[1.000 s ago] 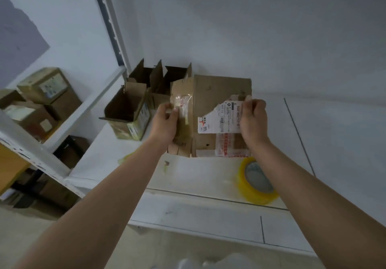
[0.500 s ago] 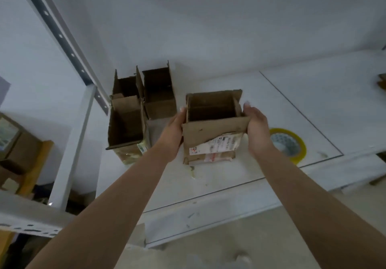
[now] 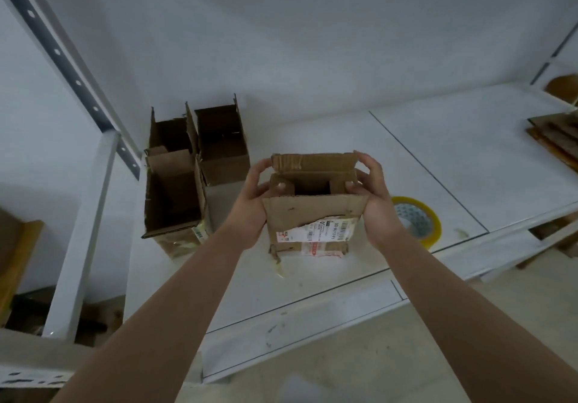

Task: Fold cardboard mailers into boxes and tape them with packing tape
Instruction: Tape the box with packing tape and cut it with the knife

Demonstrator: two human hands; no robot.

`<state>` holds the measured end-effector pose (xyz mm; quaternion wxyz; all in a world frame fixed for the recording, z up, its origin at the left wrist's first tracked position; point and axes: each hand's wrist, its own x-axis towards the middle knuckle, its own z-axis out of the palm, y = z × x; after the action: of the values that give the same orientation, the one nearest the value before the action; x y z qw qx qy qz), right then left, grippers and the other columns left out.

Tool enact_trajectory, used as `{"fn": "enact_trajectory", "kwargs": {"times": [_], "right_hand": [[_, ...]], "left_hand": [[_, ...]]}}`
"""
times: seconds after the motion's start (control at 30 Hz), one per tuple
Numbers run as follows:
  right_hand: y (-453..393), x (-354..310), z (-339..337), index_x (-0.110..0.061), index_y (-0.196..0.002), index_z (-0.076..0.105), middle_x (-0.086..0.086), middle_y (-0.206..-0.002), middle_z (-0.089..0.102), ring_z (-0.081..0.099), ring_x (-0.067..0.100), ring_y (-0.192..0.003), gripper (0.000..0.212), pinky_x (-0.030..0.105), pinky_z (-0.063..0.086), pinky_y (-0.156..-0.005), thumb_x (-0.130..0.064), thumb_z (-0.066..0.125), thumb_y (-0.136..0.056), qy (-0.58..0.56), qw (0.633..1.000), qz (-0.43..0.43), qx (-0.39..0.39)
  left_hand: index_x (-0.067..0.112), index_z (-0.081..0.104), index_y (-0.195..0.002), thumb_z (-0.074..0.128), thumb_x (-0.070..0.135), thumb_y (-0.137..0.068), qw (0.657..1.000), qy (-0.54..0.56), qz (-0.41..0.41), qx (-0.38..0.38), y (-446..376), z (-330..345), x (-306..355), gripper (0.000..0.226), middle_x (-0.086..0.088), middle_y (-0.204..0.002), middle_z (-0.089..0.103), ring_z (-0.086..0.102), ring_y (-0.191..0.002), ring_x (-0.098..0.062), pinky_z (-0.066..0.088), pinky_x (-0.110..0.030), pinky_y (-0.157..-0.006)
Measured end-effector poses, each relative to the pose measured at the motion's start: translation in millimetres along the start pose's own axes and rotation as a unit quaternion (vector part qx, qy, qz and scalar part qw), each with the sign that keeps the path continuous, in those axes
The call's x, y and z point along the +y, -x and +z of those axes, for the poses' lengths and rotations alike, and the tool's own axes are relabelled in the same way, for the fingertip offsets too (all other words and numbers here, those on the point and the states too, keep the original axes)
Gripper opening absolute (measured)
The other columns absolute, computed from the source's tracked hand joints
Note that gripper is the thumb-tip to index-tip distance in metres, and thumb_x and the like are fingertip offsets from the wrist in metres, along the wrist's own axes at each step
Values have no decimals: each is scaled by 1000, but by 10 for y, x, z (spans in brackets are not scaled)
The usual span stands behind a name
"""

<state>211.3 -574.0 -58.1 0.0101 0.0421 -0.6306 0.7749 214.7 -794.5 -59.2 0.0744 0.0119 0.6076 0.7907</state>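
A brown cardboard box (image 3: 312,218) with a torn white shipping label stands upright on the white shelf (image 3: 438,164) in front of me. My left hand (image 3: 253,205) grips its left side, thumb pressing the left inner flap down. My right hand (image 3: 372,205) grips the right side, thumb on the right inner flap and fingers curled over the far flap's corner. The far flap leans inward over the opening. A roll of yellow packing tape (image 3: 419,218) lies flat just right of my right wrist, partly hidden by it.
Three open cardboard boxes (image 3: 175,183) stand in a cluster to the left, near the white shelf upright (image 3: 81,215). Flat cardboard pieces (image 3: 556,139) are stacked at the shelf's far right. The shelf's front edge (image 3: 312,333) runs below my forearms.
The box went from a flattened sleeve to an opened upright box on the shelf. My thumbs have pushed the side flaps inward and the far flap now tips over the opening. My view swung right.
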Motion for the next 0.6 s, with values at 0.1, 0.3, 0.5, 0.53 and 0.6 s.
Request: {"fn": "enact_trajectory", "kwargs": {"times": [0.1, 0.3, 0.5, 0.53, 0.6], "right_hand": [[-26, -3, 14, -24, -106, 59, 8, -104, 64, 65, 20, -81, 35, 28, 54, -61, 5, 45, -94, 20, 1000, -16, 16], [-72, 27, 34, -16, -93, 62, -2, -88, 66, 61, 15, -79, 25, 26, 51, -63, -2, 42, -89, -5, 999, 9, 44], [-57, 15, 4, -15, -101, 60, 9, -103, 61, 58, 23, -96, 36, 41, 48, -84, -46, 48, -89, 43, 999, 6, 23], [-50, 13, -2, -14, -101, 59, 9, -102, 62, 58, 23, -95, 33, 40, 49, -83, -44, 52, -89, 54, 998, 0, 20], [-53, 6, -17, -16, -99, 60, 15, -101, 60, 57, 24, -93, 16, 40, 50, -83, -31, 58, -93, 76, 997, -10, 16]], "left_hand": [[27, 55, -117, 55, 21, -96, 998, -11, 66, 4, 26, 22, 20, 22, -1, -107, 65, 64, -89, -19, 54, -30, -66], [36, 57, -117, 51, 65, -86, 992, -83, 96, -18, 145, -52, 25, 43, 8, -121, 61, 59, -114, -15, 53, -42, -89], [23, 61, -100, 69, 27, -86, 990, -87, 92, 66, 95, 78, 7, 17, 6, -101, 69, 66, -98, -12, 55, -21, -72], [23, 59, -98, 69, 20, -88, 988, -103, 77, 81, 78, 109, 9, 14, 2, -105, 68, 65, -104, -17, 56, -24, -74], [24, 55, -98, 66, 11, -89, 978, -167, 52, 112, 51, 163, 54, 19, -1, -112, 63, 59, -113, -21, 55, -31, -85]]}}
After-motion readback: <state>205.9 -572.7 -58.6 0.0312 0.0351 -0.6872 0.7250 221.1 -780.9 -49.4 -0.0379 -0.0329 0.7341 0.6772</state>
